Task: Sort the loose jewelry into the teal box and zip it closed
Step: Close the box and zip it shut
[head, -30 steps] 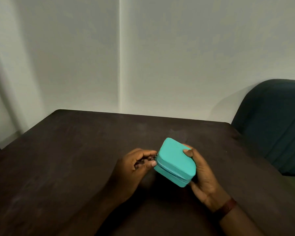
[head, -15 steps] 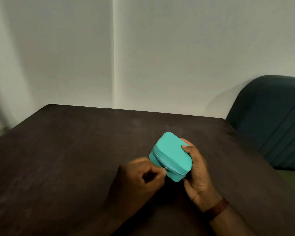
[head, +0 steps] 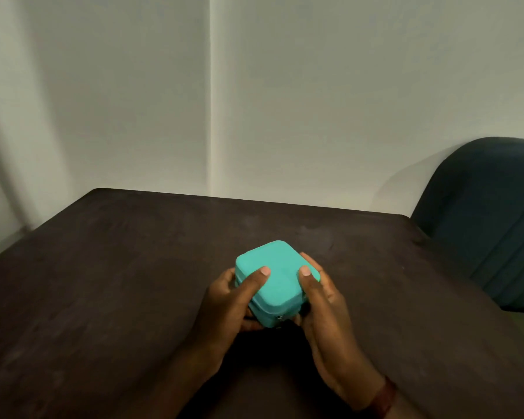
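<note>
Teal and square with rounded corners, the jewelry box [head: 277, 282] is held between both hands, low over the near middle of the dark brown table [head: 103, 282]. Whether its base is touching the tabletop cannot be told, since the underside is hidden by fingers. The box is turned so that one corner is pointed toward the person, and it is tilted a little, with the lid facing up toward the camera. The lid is seen lying closed on the base, and the zipper seam can be traced along the left side and the near edges. A small metallic zipper pull [head: 280, 318] is seen at the near corner, between the two palms. The left hand [head: 227, 309] is wrapped around the left side of the box, with its thumb laid on the lid and its fingers curled underneath. The right hand [head: 324, 309] is wrapped around the right side in the same manner, thumb pressed on the lid near the right edge. A reddish-brown wristband [head: 383, 399] is worn on the right wrist. A dark upholstered chair [head: 490, 219] is placed beside the far right corner of the table, and a plain pale wall [head: 285, 86] is seen behind
</note>
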